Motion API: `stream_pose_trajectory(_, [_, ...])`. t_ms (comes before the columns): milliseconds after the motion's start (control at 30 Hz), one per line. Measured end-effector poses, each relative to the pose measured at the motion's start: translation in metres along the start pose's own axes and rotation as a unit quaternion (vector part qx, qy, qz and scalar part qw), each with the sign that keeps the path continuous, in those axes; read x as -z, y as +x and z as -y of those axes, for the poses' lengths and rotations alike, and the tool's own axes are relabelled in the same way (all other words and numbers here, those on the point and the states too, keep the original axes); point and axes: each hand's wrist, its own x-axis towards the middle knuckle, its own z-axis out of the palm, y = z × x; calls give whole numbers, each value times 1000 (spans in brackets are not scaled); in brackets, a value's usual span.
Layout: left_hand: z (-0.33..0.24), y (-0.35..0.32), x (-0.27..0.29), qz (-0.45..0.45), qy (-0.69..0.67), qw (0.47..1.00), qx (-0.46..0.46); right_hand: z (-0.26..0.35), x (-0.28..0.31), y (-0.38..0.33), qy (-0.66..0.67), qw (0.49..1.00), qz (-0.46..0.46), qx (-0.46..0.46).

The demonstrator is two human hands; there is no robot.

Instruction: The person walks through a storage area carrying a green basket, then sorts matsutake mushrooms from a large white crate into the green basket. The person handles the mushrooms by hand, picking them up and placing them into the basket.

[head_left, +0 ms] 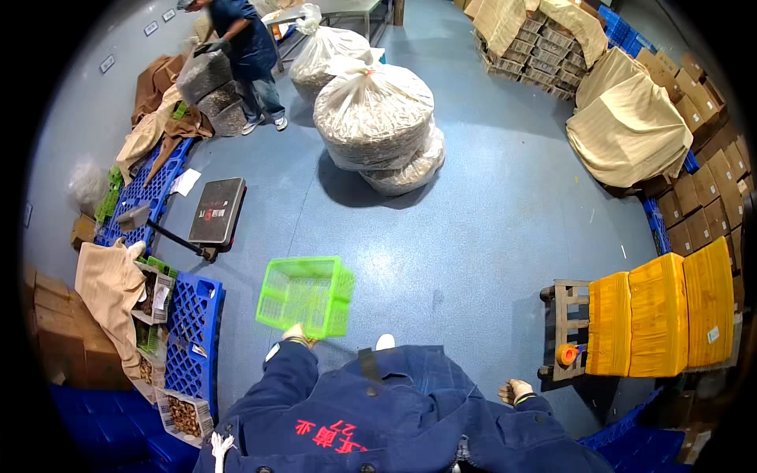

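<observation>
My left hand (298, 334) grips the near edge of a bright green plastic crate (339, 299). The crate hangs tilted in front of me to the left, with slatted walls and no contents that I can see. At my right side hangs my right hand (516, 390), its fingers curled in and nothing visible in them. The tip of one white shoe (385, 341) shows on the floor right of the crate.
Ahead stand large tied bags (374, 110). A platform scale (218, 211) and blue pallets (189, 323) with mushroom crates (183, 414) lie left. Yellow-wrapped stacks (658, 315) sit on a wooden pallet (561, 315) at right. A co-worker (248, 47) stands far left by filled bags.
</observation>
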Motion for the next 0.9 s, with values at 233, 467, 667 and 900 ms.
stream_pose_trajectory(233, [9,-78,-336,277,243,923,-112,91,82,125,43,985,-55,-160])
stream_pose_trajectory(467, [34,-172,-569,366,348,859,-76,335,43,199,94,974,-28,-202])
stream_pose_trajectory(667, [37,-250,-725,399,368,836,-81,636,17,216,-59,980,76,176])
stream_pose_trajectory(900, [-25,-251,-898,441,438,763,-176,868,-50,260,-199,887,98,406])
